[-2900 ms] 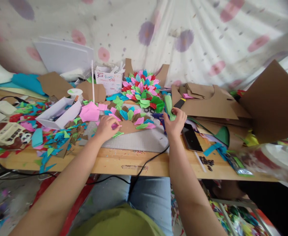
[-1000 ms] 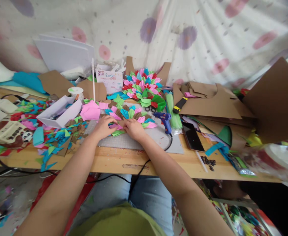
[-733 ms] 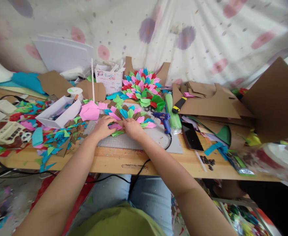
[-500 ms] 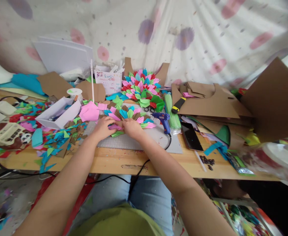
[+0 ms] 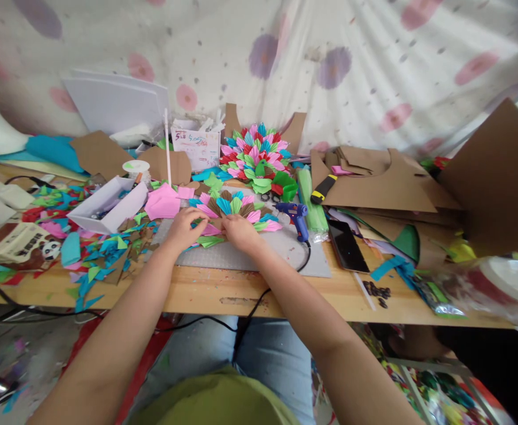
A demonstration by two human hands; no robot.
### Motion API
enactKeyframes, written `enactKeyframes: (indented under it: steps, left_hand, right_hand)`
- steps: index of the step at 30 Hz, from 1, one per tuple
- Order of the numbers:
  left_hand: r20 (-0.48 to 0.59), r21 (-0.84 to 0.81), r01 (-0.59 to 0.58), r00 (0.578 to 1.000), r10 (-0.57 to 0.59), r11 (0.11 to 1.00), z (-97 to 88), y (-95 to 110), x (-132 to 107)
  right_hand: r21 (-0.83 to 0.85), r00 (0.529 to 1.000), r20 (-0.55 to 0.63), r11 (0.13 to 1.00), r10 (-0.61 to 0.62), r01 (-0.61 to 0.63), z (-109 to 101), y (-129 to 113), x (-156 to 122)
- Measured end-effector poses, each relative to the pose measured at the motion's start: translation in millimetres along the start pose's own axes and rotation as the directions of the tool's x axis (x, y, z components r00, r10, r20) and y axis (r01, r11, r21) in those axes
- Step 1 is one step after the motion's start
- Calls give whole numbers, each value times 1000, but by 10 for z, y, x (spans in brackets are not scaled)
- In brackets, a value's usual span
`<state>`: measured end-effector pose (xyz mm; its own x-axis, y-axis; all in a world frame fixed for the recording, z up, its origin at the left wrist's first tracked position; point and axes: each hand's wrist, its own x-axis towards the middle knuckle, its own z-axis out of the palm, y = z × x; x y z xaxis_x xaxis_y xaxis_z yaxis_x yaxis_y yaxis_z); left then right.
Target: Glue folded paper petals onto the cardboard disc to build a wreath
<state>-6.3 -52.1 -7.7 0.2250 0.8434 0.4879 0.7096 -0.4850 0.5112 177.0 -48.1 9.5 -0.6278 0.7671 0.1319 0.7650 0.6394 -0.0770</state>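
Observation:
A fan of pleated paper petals [image 5: 224, 205] in pink, blue, green and brown lies on the grey mat [image 5: 259, 260] in front of me. Over its near left side, my left hand [image 5: 187, 229] has thumb and forefinger curled together in a loop; what is between the tips is too small to make out. My right hand [image 5: 241, 232] is closed at the near middle edge, its fingertips pinching the petal piece. Both hands partly cover the lower petals. To the right of them lies a blue glue gun [image 5: 297, 217], its black cord running toward me.
Behind stands a fuller, many-coloured petal piece [image 5: 254, 154]. Left are a white open box [image 5: 108, 206], pink paper [image 5: 162, 202] and scattered scraps [image 5: 104, 254]. A utility knife [image 5: 324, 189], a phone [image 5: 347, 245] and stacked cardboard [image 5: 374, 192] lie right.
The left fingertips have drawn back slightly from the middle of the petals and curled into a loop. The right hand stays at about the same spot. The view has shifted a little.

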Motion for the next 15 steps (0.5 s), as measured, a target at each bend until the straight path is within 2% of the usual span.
enactKeyframes:
  steps: [5,11,15]
  left_hand:
    - [-68,11,31,997,-30,999,16,-47,13]
    - [9,77,-46,999,46,996,60,-38,-10]
    - [54,125,-45,998,38,991,71,-21,-12]
  right_hand:
    - [-8,1000,14,1000,7,-7,-12,4,6]
    - [21,1000,6,1000,5,-5,-25,3,-4]
    - [78,1000,-2,997,25,-25,-24,-2,-20]
